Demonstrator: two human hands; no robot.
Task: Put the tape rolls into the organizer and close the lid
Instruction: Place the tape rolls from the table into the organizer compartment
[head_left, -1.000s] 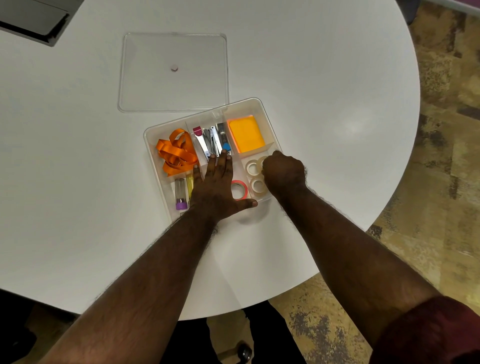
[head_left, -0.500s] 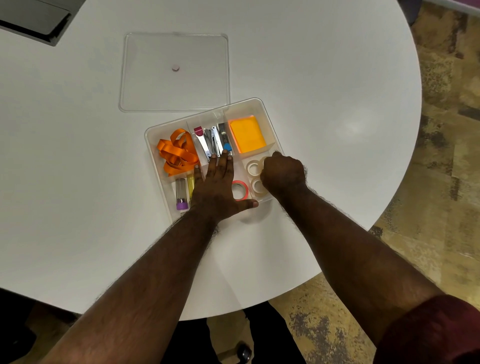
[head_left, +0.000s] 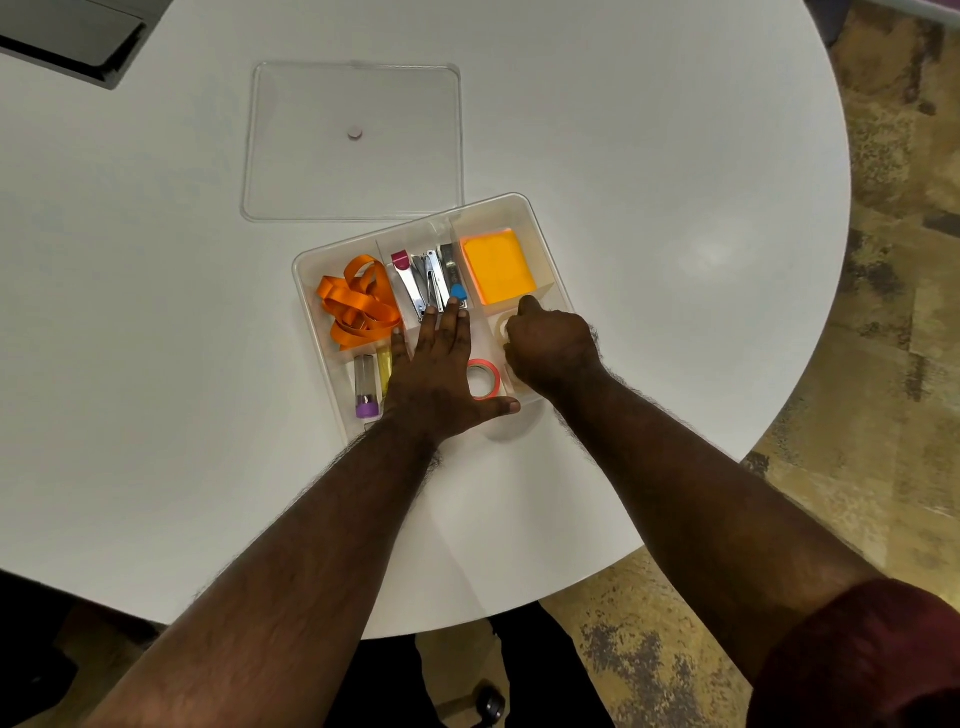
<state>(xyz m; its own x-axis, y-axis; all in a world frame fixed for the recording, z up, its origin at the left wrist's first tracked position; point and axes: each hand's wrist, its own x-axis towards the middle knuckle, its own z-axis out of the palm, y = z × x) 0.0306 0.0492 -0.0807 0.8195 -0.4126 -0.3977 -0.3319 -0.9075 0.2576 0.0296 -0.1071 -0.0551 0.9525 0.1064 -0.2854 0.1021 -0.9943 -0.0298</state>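
Left hand (head_left: 439, 371) flat, fingers spread, pressing on organizer (head_left: 540, 228), holding nothing | right hand (head_left: 550, 348) curled over its right-edge compartment, grip undeterminable | lid (head_left: 353, 140) off, at organizer's far edge | red-rimmed tape roll (head_left: 483, 380) in near compartment

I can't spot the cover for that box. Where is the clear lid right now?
The clear lid lies flat on the white table, just beyond the organizer and a little to its left, with neither hand touching it.

Left hand (head_left: 441, 374) flat, palm down, fingers extended, thumb splayed. Right hand (head_left: 550, 348) curled, knuckles up, forearms converging.
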